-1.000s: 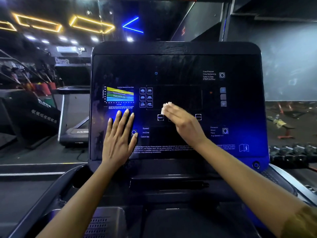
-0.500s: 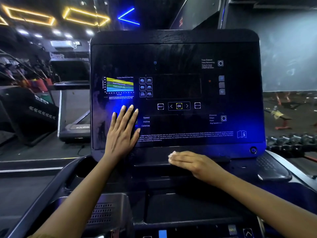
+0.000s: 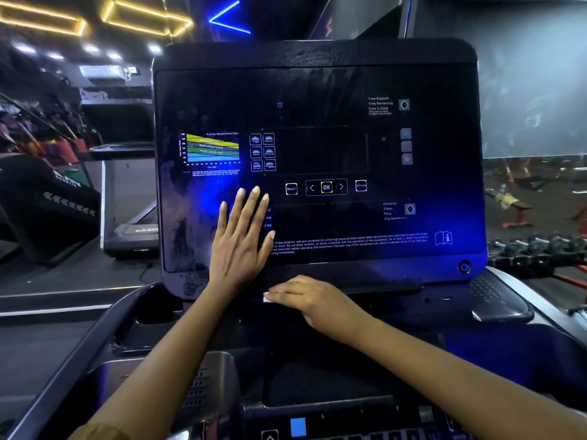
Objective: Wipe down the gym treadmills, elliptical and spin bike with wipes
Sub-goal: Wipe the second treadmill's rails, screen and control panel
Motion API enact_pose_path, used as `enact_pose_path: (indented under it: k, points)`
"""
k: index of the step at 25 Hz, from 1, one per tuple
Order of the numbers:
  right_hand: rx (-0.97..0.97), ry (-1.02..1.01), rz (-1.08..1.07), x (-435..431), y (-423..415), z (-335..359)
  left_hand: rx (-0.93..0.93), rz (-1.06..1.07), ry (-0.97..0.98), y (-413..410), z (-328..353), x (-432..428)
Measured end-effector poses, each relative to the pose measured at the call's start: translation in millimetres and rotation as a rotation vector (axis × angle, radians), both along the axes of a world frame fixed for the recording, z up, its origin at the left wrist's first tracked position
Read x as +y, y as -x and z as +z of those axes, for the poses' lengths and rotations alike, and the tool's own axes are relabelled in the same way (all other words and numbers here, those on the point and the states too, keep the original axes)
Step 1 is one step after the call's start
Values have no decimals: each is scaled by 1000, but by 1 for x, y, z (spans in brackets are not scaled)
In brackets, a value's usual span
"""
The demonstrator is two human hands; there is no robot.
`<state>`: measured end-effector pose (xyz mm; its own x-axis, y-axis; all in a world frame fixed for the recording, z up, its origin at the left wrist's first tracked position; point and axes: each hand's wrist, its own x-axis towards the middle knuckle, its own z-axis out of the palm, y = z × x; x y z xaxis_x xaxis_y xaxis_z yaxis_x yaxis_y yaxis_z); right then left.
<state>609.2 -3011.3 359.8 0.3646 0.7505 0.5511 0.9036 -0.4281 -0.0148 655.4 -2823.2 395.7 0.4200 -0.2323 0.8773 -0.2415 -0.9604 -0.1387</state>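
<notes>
Dim gym lighting is glowing overhead: yellow ceiling lights (image 3: pixel 143 20) and a blue neon angle (image 3: pixel 228 17) are shining above the console (image 3: pixel 317 77) of a treadmill. Left of the console another treadmill (image 3: pixel 130 198) is standing, and right of it a row of dumbbells (image 3: pixel 540 246) is lying. The left hand (image 3: pixel 238 246) is resting flat on the console's lower left, fingers straight and slightly apart, below the coloured chart (image 3: pixel 212 147). The right hand (image 3: pixel 314 300) is pressing a white wipe (image 3: pixel 266 299) onto the ledge (image 3: pixel 381 285) just under the console's bottom edge. Its fingers are lying straight and together over the wipe, with only a corner showing at the fingertips. The OK button (image 3: pixel 326 187) is glowing at the console's centre.
</notes>
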Motion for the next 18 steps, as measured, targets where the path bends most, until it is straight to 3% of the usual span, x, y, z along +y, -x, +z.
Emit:
enact_pose_path:
  k: [10,14,18]
  points:
    - [83,-128,-275,-153,7,12,34,-49,-15,5,-6,-8]
    - [-118,-264,-287,-109,-6,41,44,-107,53,-2,12,-36]
    - [-257,-40,-116,-45,-17,30,40,-98,91,-15,31,-61]
